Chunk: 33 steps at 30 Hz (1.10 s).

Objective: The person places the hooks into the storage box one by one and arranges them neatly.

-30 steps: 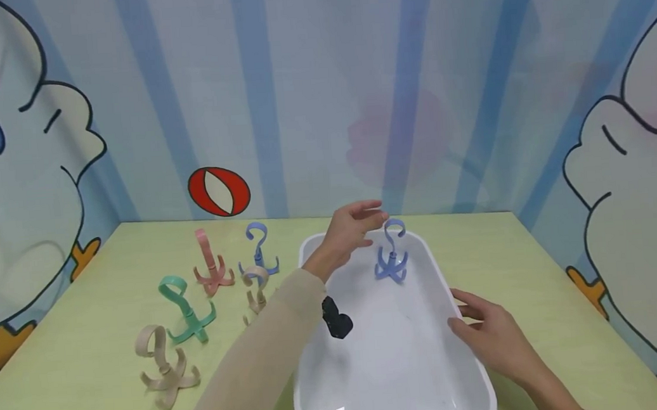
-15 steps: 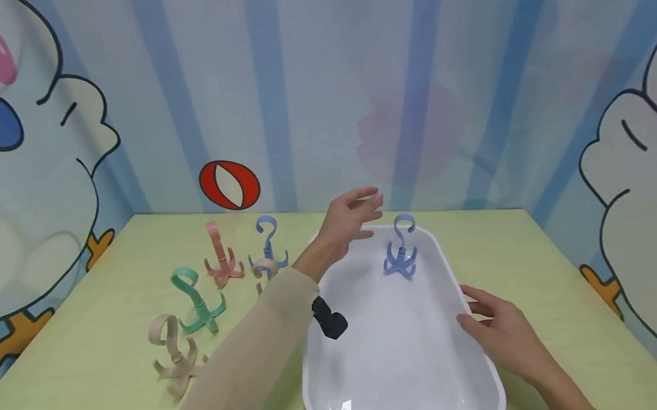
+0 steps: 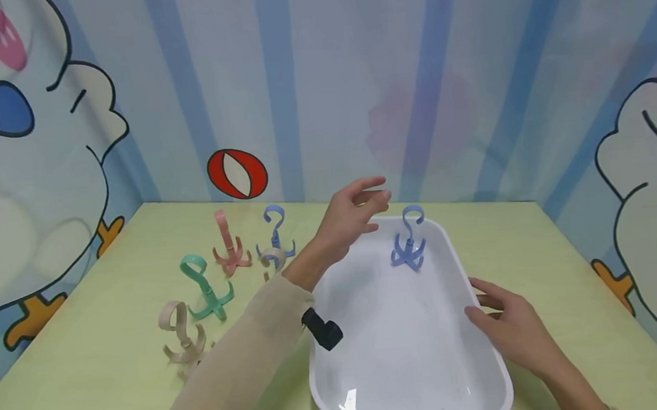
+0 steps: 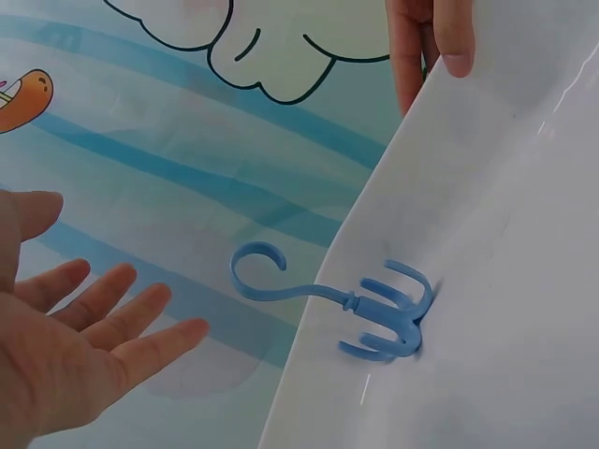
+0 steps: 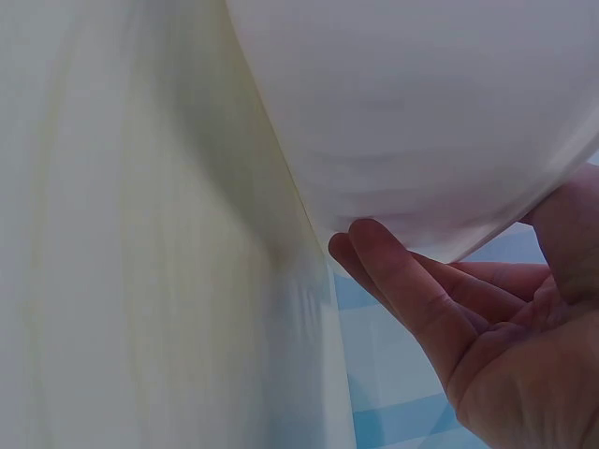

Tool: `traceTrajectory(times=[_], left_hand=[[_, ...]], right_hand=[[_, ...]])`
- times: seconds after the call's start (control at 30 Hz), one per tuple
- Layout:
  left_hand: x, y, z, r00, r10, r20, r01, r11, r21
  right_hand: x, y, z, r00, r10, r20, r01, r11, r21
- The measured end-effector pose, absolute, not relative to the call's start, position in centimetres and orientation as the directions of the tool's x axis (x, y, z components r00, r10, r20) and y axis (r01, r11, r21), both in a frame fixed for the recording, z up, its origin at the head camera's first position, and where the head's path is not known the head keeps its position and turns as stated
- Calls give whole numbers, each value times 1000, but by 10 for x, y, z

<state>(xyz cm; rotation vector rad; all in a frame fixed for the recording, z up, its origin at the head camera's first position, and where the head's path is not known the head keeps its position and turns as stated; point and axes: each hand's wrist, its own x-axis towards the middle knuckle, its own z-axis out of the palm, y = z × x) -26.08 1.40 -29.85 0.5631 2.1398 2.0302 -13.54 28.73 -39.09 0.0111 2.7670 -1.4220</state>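
A blue plastic swivel hook (image 3: 407, 251) with a curled top and several prongs stands inside the white basin (image 3: 395, 346), near its far end. Left of the hook's curl, my left hand (image 3: 348, 221) hovers over the far rim with fingers spread and holding nothing. In the left wrist view a gap separates those fingertips from the blue hook (image 4: 388, 323). At the basin's right side my right hand (image 3: 511, 329) grips the rim, thumb over the edge and fingers against the outer wall. The right wrist view shows those fingers (image 5: 398, 271) under the basin wall.
To the basin's left on the yellow-green table (image 3: 88, 374) stand more hooks: pink (image 3: 231, 256), blue (image 3: 275, 239), green (image 3: 212, 299) and beige (image 3: 186, 348). Another beige hook (image 3: 273, 254) is partly hidden behind the left arm. A patterned cloth backdrop (image 3: 326, 91) rises behind the table.
The head view has shifted, so the things appear further right. My left hand has drawn up and left, away from the blue hook in the basin. My right hand stays at the rim.
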Motion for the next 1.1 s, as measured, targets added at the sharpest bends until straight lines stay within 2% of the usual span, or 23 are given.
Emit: traceTrajectory(times=[0.57,1.1], left_hand=[[-224,-9,-286,-874,440,204,282,118,952],[-199,-33,-285,-864,459,205,295,134,946]], right_hand=[[-135,287,-389,-999,-9,-38,26,584,-811],[-135,285,-387,-998,10,-65,57,607,-792]])
